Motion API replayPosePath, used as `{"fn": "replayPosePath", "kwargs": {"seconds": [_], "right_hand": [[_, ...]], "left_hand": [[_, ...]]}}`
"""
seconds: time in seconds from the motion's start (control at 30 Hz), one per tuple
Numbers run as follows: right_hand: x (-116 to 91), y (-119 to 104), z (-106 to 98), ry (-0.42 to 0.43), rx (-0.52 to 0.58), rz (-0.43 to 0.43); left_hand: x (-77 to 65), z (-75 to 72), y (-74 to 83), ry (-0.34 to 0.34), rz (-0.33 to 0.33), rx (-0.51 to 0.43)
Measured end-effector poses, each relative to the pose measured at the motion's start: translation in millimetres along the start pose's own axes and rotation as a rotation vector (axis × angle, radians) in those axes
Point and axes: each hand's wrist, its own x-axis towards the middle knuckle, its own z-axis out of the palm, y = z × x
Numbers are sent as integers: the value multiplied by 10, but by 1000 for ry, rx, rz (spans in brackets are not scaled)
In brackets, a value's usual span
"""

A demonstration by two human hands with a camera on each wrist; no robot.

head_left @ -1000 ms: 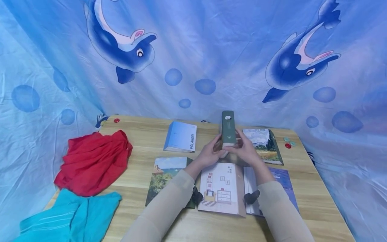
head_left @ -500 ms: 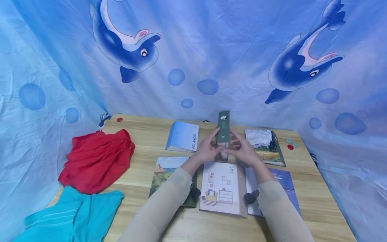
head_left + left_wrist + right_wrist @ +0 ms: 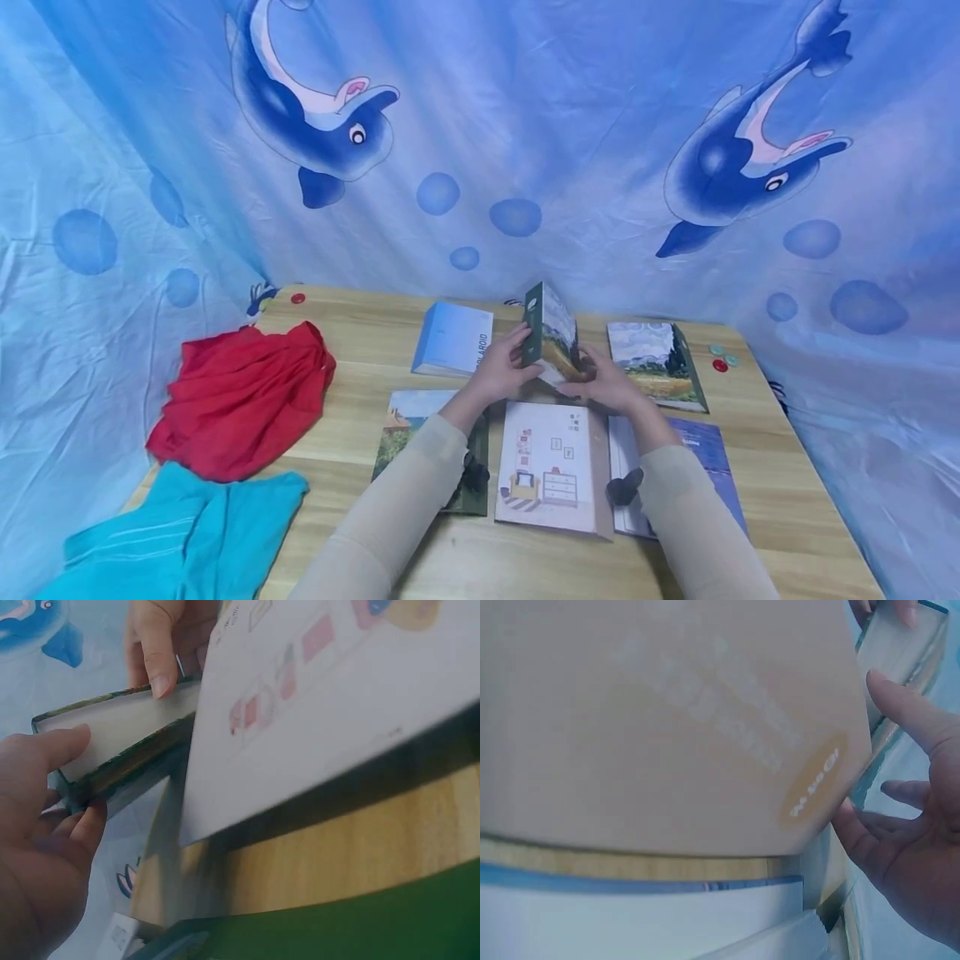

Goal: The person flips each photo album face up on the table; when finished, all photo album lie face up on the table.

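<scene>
Both hands hold a thick photo album (image 3: 557, 327), tilted up over the table, with a green spine and a painted landscape cover. My left hand (image 3: 501, 367) grips its spine side; in the left wrist view, the thumb lies on the pale page edges (image 3: 127, 726) and the fingers curl beneath. At the opposite side, my right hand (image 3: 609, 382) holds the lower corner between thumb and fingers. Just below the hands lies an album with a drawn room (image 3: 551, 458) on its white cover; its back cover (image 3: 705, 750) fills much of the right wrist view.
Around them on the wooden table (image 3: 352, 342) lie a blue POLAROID album (image 3: 453, 333), a landscape album (image 3: 648, 358), a seaside album (image 3: 408, 421) and a purple-blue album (image 3: 708, 458). A red cloth (image 3: 243, 400) and a teal cloth (image 3: 187, 525) lie left. Small discs (image 3: 720, 365) sit at the right.
The held album has turned from spine-on to show its landscape cover, its spine swinging left. My left hand has shifted slightly left and down with it; the other albums stay put.
</scene>
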Motion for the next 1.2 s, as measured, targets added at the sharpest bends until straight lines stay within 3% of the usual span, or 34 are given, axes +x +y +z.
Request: {"fn": "replayPosePath", "kwargs": {"seconds": [0.17, 0.4, 0.53, 0.73, 0.9, 1.2], "right_hand": [[-18, 31, -32, 8, -14, 29], [-48, 97, -45, 74, -76, 49], [-44, 104, -41, 85, -90, 26], [-56, 113, -48, 78, -117, 7], [-80, 116, -58, 72, -147, 2], [-101, 149, -91, 52, -71, -15]], "left_hand": [[2, 6, -52, -14, -44, -13], [-4, 40, -83, -14, -133, 194], [-9, 55, -88, -21, -175, 207], [-18, 61, -55, -44, -197, 132], [-33, 62, -43, -47, -187, 123], [-39, 41, -33, -23, -192, 245]]}}
